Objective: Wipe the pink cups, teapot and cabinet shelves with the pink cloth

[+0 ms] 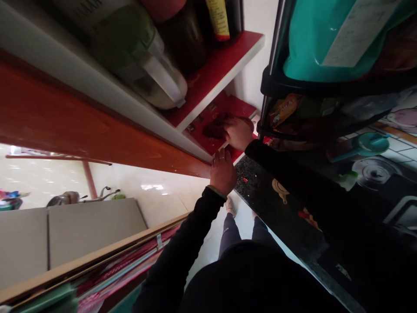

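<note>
My right hand [239, 132] reaches into a low compartment and is closed on a dark, crumpled cloth [213, 127]. The cloth lies against the red shelf surface [203, 138], and part of it is hidden in shadow. My left hand [223, 173], with a ring on one finger, rests its outstretched fingers on the end of the cabinet's side panel [195, 150]. Light specks and small marks show on the red surface around the cloth. Just above, a red shelf with a white edge [224, 78] carries a clear jug with a green lid [153, 65] and dark jars.
A black rack [270, 84] with a teal bag [312, 39] and packets stands close on the right. Below it runs a dark speckled counter [260, 187] with a light wooden item [280, 190] and scraps. At lower left is an open drawer or door edge [176, 221].
</note>
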Demonstrator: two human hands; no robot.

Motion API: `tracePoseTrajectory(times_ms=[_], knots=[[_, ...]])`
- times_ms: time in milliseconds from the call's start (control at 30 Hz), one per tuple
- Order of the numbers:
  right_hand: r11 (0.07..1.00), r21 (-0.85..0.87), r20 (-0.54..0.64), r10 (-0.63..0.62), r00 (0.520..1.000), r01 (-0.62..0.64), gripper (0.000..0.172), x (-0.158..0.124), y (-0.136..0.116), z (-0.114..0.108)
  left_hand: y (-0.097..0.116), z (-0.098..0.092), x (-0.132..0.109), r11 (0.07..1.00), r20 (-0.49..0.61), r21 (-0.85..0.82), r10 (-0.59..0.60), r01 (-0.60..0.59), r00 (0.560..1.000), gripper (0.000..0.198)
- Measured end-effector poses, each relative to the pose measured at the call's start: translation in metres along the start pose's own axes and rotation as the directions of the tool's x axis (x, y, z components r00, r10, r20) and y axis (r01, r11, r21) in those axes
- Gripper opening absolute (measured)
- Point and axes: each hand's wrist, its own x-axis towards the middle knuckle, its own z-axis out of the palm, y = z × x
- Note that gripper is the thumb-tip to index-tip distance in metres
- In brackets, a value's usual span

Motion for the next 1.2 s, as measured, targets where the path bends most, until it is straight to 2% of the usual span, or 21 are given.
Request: tracePoseTrajectory(times_ms=[67, 133, 200, 267, 333, 433, 467, 533, 600, 667, 767, 867, 933, 1033, 1100, 1167, 1200], knots=[[0.994, 0.082, 0.008, -0.069, 0.998, 0.068, 0.037, -0.014, -0.015, 0.008, -0.001, -0.008, -0.004, 0.993, -0.134, -0.110, 0.033, -0.048, 0.990, 0.051], [0.975, 0.190, 0.001, -0.117, 0.993, 0.114, 0.039, -0.030, -0.027, 0.017, -0.001, -0.013, -0.001, 0.980, -0.267, -0.178, 0.037, -0.087, 0.963, 0.051], [0.939, 0.329, -0.030, -0.098, 0.995, 0.102, 0.039, -0.045, -0.034, 0.024, 0.000, -0.015, 0.007, 0.979, -0.289, -0.192, 0.014, -0.072, 0.957, 0.054], [0.864, 0.502, -0.050, -0.010, 0.999, 0.034, 0.035, -0.058, -0.037, 0.029, 0.002, -0.013, 0.016, 0.984, -0.228, -0.170, 0.015, -0.055, 0.973, 0.055], [0.710, 0.694, -0.013, 0.175, 0.985, -0.117, 0.031, -0.072, -0.037, 0.029, 0.003, -0.011, 0.020, 0.981, -0.195, -0.153, 0.087, -0.118, 0.977, 0.051], [0.315, 0.901, 0.150, 0.418, 0.896, -0.298, 0.030, -0.096, -0.034, 0.017, 0.003, -0.011, 0.017, 0.946, -0.241, -0.199, 0.204, -0.254, 0.949, 0.045], [0.185, 0.931, 0.207, 0.440, 0.874, -0.313, 0.030, -0.104, -0.033, 0.011, 0.002, -0.011, 0.015, 0.937, -0.259, -0.232, 0.201, -0.263, 0.945, 0.044], [-0.013, 0.942, 0.314, 0.389, 0.866, -0.336, 0.033, -0.120, -0.029, -0.004, 0.001, -0.010, 0.016, 0.925, -0.281, -0.308, 0.134, -0.221, 0.950, 0.037], [-0.111, 0.911, 0.413, 0.284, 0.865, -0.398, 0.040, -0.133, -0.024, -0.017, -0.001, -0.009, 0.020, 0.905, -0.306, -0.393, 0.036, -0.160, 0.952, 0.028], [-0.085, 0.878, 0.478, 0.235, 0.847, -0.472, 0.047, -0.143, -0.020, -0.028, -0.004, -0.006, 0.026, 0.864, -0.342, -0.489, -0.058, -0.125, 0.938, 0.021], [-0.010, 0.849, 0.506, 0.299, 0.809, -0.528, 0.049, -0.156, -0.016, -0.036, -0.008, -0.001, 0.034, 0.766, -0.373, -0.634, -0.184, -0.105, 0.909, 0.016], [-0.102, 0.831, 0.546, 0.346, 0.764, -0.547, 0.050, -0.166, -0.013, -0.040, -0.009, 0.003, 0.037, 0.690, -0.357, -0.720, -0.278, -0.073, 0.892, 0.015], [-0.149, 0.843, 0.528, 0.410, 0.743, -0.517, 0.054, -0.170, -0.012, -0.041, -0.007, 0.006, 0.038, 0.678, -0.345, -0.734, -0.326, -0.037, 0.880, 0.015], [-0.136, 0.928, 0.361, 0.564, 0.743, -0.348, 0.050, -0.169, -0.014, -0.041, -0.005, 0.010, 0.037, 0.743, -0.363, -0.669, -0.325, -0.001, 0.873, 0.020], [-0.085, 0.966, 0.246, 0.607, 0.756, -0.246, 0.052, -0.164, -0.017, -0.040, -0.003, 0.016, 0.032, 0.840, -0.381, -0.543, -0.248, 0.001, 0.891, 0.027], [0.057, 0.975, 0.143, 0.576, 0.805, -0.214, 0.058, -0.155, -0.018, -0.038, -0.001, 0.024, 0.024, 0.934, -0.353, -0.357, -0.138, 0.003, 0.925, 0.039], [0.180, 0.961, 0.082, 0.543, 0.836, -0.211, 0.059, -0.147, -0.017, -0.037, 0.000, 0.029, 0.020, 0.965, -0.321, -0.261, -0.095, 0.009, 0.942, 0.048]])
